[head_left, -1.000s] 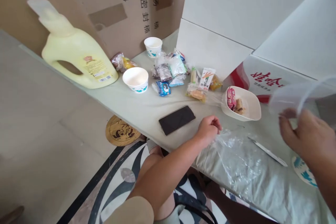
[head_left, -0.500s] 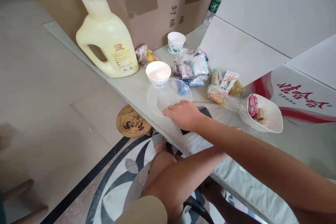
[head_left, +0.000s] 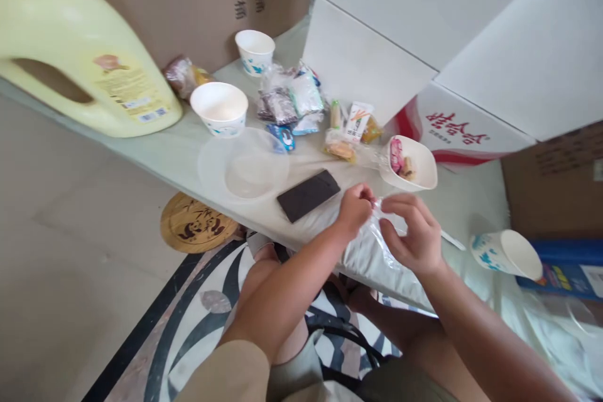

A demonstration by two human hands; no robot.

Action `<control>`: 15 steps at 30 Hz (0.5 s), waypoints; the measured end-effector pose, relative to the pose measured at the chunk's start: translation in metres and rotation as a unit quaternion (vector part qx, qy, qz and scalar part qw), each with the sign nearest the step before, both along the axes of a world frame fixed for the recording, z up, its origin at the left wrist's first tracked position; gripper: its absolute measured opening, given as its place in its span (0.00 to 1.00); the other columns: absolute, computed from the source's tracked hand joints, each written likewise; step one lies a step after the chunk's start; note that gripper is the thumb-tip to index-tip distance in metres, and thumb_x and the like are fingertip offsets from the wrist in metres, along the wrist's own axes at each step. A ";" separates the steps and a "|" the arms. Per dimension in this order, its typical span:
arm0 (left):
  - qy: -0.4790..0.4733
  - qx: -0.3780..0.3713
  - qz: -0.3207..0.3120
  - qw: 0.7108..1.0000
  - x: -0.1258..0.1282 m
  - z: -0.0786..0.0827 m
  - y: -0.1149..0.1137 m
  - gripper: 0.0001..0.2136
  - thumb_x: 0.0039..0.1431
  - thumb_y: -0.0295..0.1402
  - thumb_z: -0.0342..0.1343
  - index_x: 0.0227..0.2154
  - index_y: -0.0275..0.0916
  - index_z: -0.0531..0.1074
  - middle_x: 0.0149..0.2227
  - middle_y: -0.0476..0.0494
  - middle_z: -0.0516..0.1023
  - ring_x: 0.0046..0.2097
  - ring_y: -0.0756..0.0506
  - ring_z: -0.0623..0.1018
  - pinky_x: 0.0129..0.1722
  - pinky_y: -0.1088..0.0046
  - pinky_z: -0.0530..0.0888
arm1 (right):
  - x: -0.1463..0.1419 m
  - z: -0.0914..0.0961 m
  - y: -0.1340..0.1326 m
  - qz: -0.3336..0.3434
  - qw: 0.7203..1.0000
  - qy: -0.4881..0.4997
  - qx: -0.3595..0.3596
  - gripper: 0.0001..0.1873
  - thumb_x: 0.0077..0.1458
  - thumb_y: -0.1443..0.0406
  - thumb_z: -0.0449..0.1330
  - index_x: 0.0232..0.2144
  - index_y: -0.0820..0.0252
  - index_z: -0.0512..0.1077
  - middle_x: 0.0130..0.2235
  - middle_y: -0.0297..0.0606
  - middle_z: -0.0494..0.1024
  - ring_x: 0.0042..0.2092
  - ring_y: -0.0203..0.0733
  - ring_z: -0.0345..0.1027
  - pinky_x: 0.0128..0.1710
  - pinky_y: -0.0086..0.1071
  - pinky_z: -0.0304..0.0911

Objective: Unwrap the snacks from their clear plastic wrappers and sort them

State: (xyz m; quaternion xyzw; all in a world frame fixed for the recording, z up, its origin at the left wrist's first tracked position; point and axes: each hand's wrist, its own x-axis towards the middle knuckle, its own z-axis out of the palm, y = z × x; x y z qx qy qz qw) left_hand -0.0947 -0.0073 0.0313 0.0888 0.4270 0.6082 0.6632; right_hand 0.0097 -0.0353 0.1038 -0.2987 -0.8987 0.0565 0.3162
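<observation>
My left hand (head_left: pixel 355 210) is closed, its fingertips pinching a crumpled piece of clear plastic wrap (head_left: pixel 385 246) near the table's front edge. Just to the right, my right hand (head_left: pixel 413 232) is curved over the same plastic, thumb and fingers apart. Whether its fingertips touch the plastic I cannot tell. A black phone (head_left: pixel 308 195) lies left of my left hand. Beyond my hands stands a white scoop-shaped container (head_left: pixel 424 166) with a pink packet (head_left: pixel 396 154) inside. To the left sits a shallow clear plastic bowl (head_left: pixel 211 166).
White paper cups (head_left: pixel 221 103) with blue patterns stand at left, and another cup (head_left: pixel 506 254) lies tilted at right. Small wrapped packets (head_left: pixel 287 97) are heaped mid-table. A pale yellow jug (head_left: pixel 94 31) and cardboard boxes (head_left: pixel 207 6) border the back. A wooden stool (head_left: pixel 195 223) stands below.
My right hand has drawn back from the clear bowl to the right, beside my left hand. The phone and the plastic between my hands now show. The view has turned right.
</observation>
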 end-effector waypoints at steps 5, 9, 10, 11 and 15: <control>0.019 -0.035 -0.001 0.999 0.014 -0.002 0.012 0.14 0.36 0.14 0.45 0.24 0.40 0.61 0.23 0.54 0.68 0.25 0.53 0.70 0.26 0.80 0.63 | 0.125 -0.068 -0.043 -0.107 0.988 -0.101 -0.052 0.18 0.59 0.61 0.60 0.51 0.52 0.68 0.48 0.47 0.78 0.49 0.55 0.75 0.47 0.49 0.71; 0.062 -0.014 0.012 0.998 0.018 -0.001 0.013 0.16 0.36 0.15 0.46 0.28 0.40 0.62 0.30 0.53 0.71 0.31 0.53 0.75 0.30 0.80 0.69 | 0.158 -0.110 -0.050 -0.184 0.968 -0.119 -0.119 0.28 0.61 0.58 0.57 0.61 0.60 0.62 0.50 0.51 0.77 0.53 0.57 0.72 0.51 0.51 0.68; 0.080 -0.006 0.012 0.997 0.017 -0.002 0.012 0.16 0.36 0.15 0.46 0.29 0.40 0.62 0.31 0.53 0.71 0.32 0.53 0.76 0.31 0.79 0.70 | 0.162 -0.114 -0.050 -0.198 0.964 -0.115 -0.131 0.27 0.61 0.59 0.56 0.61 0.59 0.63 0.46 0.48 0.78 0.49 0.56 0.73 0.50 0.50 0.68; 0.102 0.000 0.012 0.995 0.015 -0.002 0.009 0.16 0.36 0.16 0.47 0.29 0.40 0.62 0.32 0.52 0.71 0.33 0.53 0.76 0.32 0.79 0.71 | 0.165 -0.115 -0.049 -0.210 0.961 -0.111 -0.139 0.26 0.62 0.60 0.55 0.61 0.59 0.64 0.42 0.46 0.78 0.46 0.54 0.73 0.48 0.49 0.69; 0.227 0.025 -0.009 0.974 0.000 -0.004 -0.002 0.16 0.35 0.19 0.48 0.30 0.40 0.65 0.35 0.50 0.71 0.35 0.51 0.76 0.28 0.80 0.70 | 0.173 -0.102 -0.043 -0.223 0.958 -0.098 -0.154 0.27 0.61 0.56 0.56 0.60 0.57 0.66 0.48 0.49 0.75 0.48 0.55 0.71 0.46 0.47 0.68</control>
